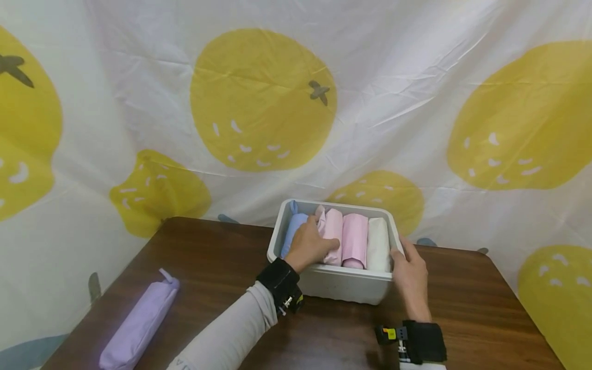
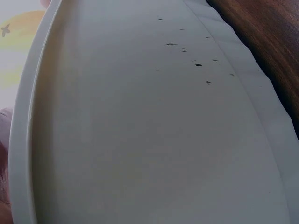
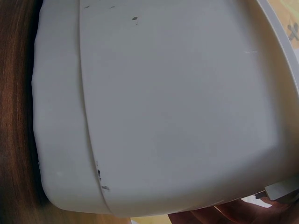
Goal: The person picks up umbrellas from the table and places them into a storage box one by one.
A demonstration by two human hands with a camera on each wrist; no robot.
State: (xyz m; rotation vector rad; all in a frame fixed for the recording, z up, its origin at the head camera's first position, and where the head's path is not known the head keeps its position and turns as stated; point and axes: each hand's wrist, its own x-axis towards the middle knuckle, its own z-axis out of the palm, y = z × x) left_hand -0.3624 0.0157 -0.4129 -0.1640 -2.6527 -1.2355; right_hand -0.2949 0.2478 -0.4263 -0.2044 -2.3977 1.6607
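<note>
A light grey bin (image 1: 342, 285) stands on the table with soft pencil cases side by side inside. From the left these are a blue case (image 1: 294, 228) with a loop, a pale pink case (image 1: 334, 221), a pink case (image 1: 355, 234) and a white case (image 1: 378, 244). My left hand (image 1: 307, 245) reaches over the front rim and grips the pale pink case, its thumb across the front end. My right hand (image 1: 410, 275) holds the bin's right side at the rim. Both wrist views are mostly filled by the bin's front wall (image 2: 140, 116).
A lilac pencil case (image 1: 141, 324) with a loop lies on the brown wooden table (image 1: 217, 257), left of my left forearm. Behind the table hangs a white cloth (image 1: 384, 103) printed with yellow fruit, close to the bin's back.
</note>
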